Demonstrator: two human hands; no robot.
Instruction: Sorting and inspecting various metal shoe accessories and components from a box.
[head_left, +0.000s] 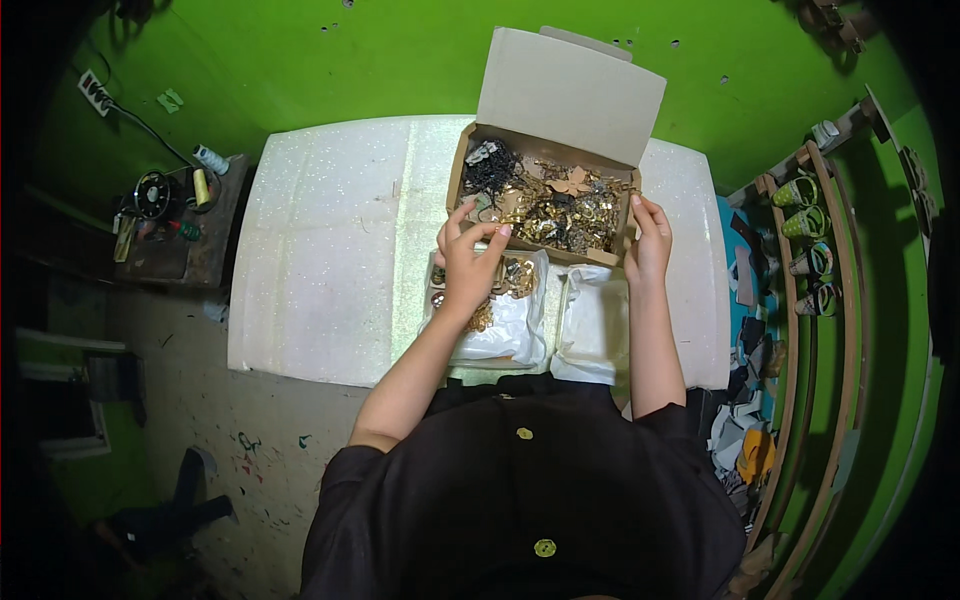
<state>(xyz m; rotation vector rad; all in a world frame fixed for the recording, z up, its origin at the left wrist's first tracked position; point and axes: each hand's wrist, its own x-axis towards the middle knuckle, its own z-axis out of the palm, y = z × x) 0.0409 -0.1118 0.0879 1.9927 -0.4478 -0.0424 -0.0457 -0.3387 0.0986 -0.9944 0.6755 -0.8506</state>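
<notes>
An open cardboard box (570, 252) stands on the table with its plain lid (570, 95) raised at the back. Inside lies a heap of gold-coloured metal fittings (570, 218), with a black tangled bundle (488, 168) at the far left. My left hand (472, 265) grips the box's near left corner, thumb along the front wall. At the right wall, my right hand (648, 240) holds the side with thumb and fingers. Partly under my left wrist is a white plastic-lined tray (500, 345) with more gold-coloured pieces (518, 278). A second white lined tray (590, 320) sits beside it.
The pale glittery table (320, 250) meets a green wall (380, 60). A dark side table (180, 250) with thread spools (210, 158) stands left. On the right are a wooden rack (815, 350) with small shoes (805, 222) and a pile of scraps (745, 430).
</notes>
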